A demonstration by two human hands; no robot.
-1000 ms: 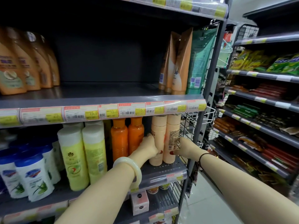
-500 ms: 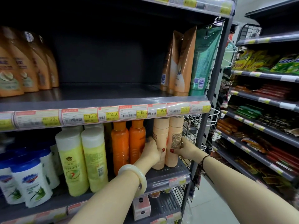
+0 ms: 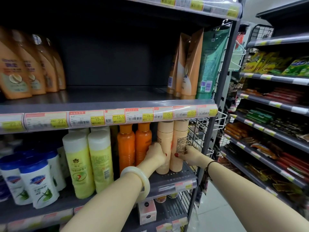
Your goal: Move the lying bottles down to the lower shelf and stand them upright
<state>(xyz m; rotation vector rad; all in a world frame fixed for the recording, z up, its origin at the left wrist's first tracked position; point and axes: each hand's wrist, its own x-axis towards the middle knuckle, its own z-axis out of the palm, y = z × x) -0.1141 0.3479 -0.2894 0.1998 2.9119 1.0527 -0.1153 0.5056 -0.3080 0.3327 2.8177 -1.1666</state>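
While upright, peach bottles (image 3: 172, 146) between both clasping hands.

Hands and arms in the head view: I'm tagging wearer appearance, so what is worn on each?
Both forearms are bare, with no sleeves in view. The left hand has a thick, smooth, pale whitish bangle on its wrist. The right hand has a thin dark cord bracelet on its wrist. The thumbnails that show are painted red.
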